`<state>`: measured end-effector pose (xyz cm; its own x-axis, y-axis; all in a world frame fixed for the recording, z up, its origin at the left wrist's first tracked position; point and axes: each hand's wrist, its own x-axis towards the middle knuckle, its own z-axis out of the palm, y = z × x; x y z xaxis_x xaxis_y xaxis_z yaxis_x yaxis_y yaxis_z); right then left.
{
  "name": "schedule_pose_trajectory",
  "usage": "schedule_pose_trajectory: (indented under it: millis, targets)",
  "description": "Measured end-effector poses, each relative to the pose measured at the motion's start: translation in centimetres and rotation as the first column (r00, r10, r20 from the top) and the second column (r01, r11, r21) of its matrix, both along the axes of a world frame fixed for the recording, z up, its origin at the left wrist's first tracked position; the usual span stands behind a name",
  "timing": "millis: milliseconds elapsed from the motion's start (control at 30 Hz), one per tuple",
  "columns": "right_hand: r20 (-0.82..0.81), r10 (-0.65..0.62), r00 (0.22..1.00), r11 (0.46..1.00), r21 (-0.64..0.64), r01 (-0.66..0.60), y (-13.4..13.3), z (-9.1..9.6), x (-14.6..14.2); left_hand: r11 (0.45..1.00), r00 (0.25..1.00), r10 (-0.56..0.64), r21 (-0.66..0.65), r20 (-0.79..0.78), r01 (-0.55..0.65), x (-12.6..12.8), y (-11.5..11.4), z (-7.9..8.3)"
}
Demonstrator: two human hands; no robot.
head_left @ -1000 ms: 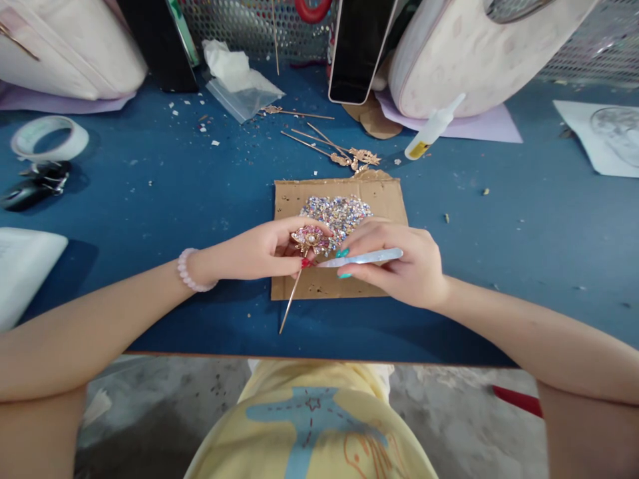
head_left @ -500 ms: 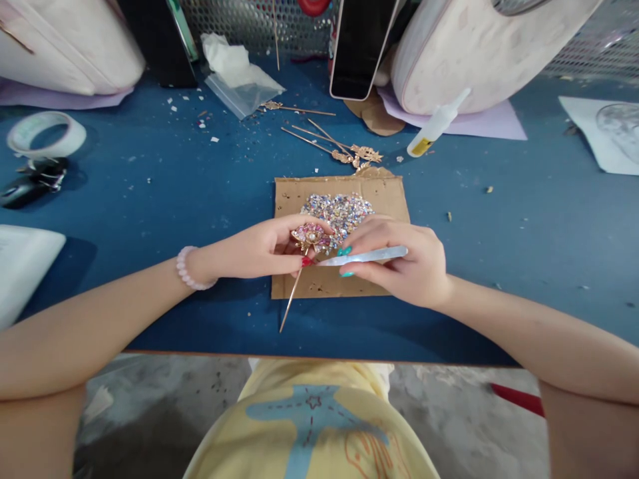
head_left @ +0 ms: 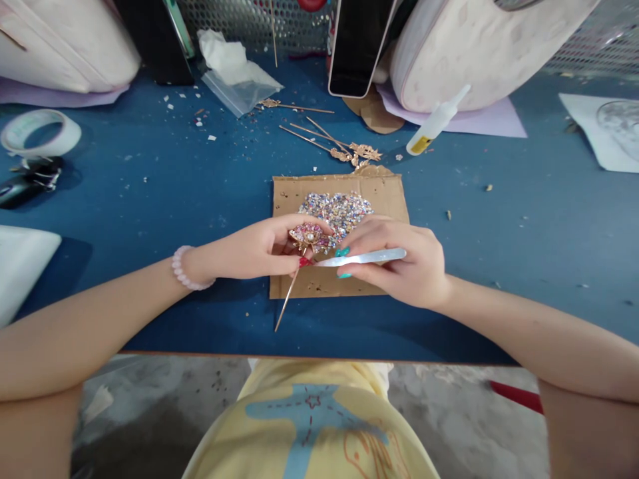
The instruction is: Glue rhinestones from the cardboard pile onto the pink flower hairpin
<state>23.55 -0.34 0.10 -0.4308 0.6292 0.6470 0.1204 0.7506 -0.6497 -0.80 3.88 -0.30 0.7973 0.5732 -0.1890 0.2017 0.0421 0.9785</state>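
My left hand (head_left: 252, 251) pinches a gold hairpin (head_left: 303, 241) by its pink jewelled flower head, the long pin pointing down toward the table edge. My right hand (head_left: 399, 263) grips silver tweezers (head_left: 367, 257), their tip touching the flower head. Both hands hover over a brown cardboard sheet (head_left: 387, 193) that carries a heap of small glittering rhinestones (head_left: 337, 207).
Several bare gold hairpins (head_left: 334, 143) lie behind the cardboard. A white glue bottle (head_left: 433, 125), a phone (head_left: 357, 46), a plastic bag (head_left: 237, 86), pale bags and a tape roll (head_left: 37, 133) ring the blue table (head_left: 524, 219). The front edge runs below my wrists.
The hairpin's stem has tilted slightly left; both hands stay in place over the cardboard.
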Motion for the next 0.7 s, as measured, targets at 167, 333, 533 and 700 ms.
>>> schedule_pose_trajectory:
  millis: [167,333,533,700]
  targets:
    - [0.005,-0.005,1.000,1.000,-0.003,0.005,-0.11,0.01,0.01,1.000,0.999,-0.011,0.012,0.034,0.011,-0.11,0.00,-0.01]
    - [-0.017,-0.005,1.000,1.000,-0.004,0.005,0.01,-0.28,-0.08,0.999,1.000,-0.002,0.033,0.019,0.001,-0.15,-0.05,-0.06]
    - [-0.052,-0.023,0.998,0.999,-0.028,0.022,0.07,-0.44,-0.05,1.000,0.999,0.003,0.009,0.044,-0.003,0.06,-0.06,0.08]
    - [-0.060,-0.016,0.998,0.999,-0.043,0.014,0.02,-0.43,-0.08,1.000,0.997,-0.007,-0.003,0.080,0.007,0.03,-0.06,-0.14]
